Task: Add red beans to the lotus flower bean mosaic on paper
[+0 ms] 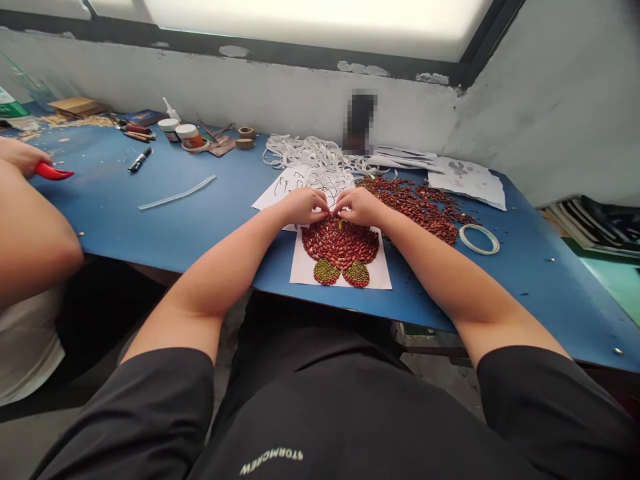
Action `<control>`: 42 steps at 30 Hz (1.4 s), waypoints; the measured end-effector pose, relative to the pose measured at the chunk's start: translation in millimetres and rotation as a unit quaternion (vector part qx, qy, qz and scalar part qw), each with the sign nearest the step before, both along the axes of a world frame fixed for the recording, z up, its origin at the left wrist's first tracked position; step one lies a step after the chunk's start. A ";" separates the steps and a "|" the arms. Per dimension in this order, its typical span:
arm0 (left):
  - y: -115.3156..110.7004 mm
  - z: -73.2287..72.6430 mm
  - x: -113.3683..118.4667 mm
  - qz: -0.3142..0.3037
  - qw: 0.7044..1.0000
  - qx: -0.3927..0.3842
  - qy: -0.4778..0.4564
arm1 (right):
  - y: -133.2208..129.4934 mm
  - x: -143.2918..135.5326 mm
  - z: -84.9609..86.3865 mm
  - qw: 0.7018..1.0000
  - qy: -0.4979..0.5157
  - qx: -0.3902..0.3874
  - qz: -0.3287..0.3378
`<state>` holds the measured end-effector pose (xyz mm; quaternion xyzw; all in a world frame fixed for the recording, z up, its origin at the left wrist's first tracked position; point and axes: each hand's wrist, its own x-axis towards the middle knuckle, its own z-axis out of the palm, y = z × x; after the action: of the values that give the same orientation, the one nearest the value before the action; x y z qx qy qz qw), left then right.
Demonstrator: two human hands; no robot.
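On the white sheet [381,277] at the table's near edge lies a mosaic of red beans [340,248] in a rounded shape. Two patches of small green beans [357,273], edged in red, form its lower end. My left hand [306,205] is closed in a pinch at the mosaic's upper edge. Opposite it, close by, my right hand [361,207] also pinches, fingertips down at the beans. Whatever sits between the fingertips is too small to make out. Loose red beans [425,212] spread in a heap just right of my right hand.
Behind my hands lie a line drawing [285,183] and tangled white paper strips [295,152]. A tape roll [479,239] is at right, papers [470,183] behind it. Left are a clear strip [177,193], marker [141,160] and jars [189,137]. Another person's hand [20,157] holds a red-handled tool.
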<state>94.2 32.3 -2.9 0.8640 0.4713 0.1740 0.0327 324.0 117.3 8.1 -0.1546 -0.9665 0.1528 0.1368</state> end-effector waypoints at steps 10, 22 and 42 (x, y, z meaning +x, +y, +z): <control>-1.8 1.0 3.2 -0.010 1.000 -0.017 -0.004 | 14.9 28.3 36.3 0.990 -0.009 -0.061 -0.125; -4.2 4.3 11.4 0.005 1.000 -0.028 0.008 | 20.7 56.3 71.1 0.979 -0.105 -0.025 -0.172; -2.7 -1.5 7.2 0.016 0.999 0.035 0.039 | 69.6 74.2 9.6 0.972 -0.116 0.038 -0.202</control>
<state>101.4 29.6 -4.4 0.8629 0.4800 0.1570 -0.0186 398.2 186.9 17.7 -0.3583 -0.9295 0.0662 0.0577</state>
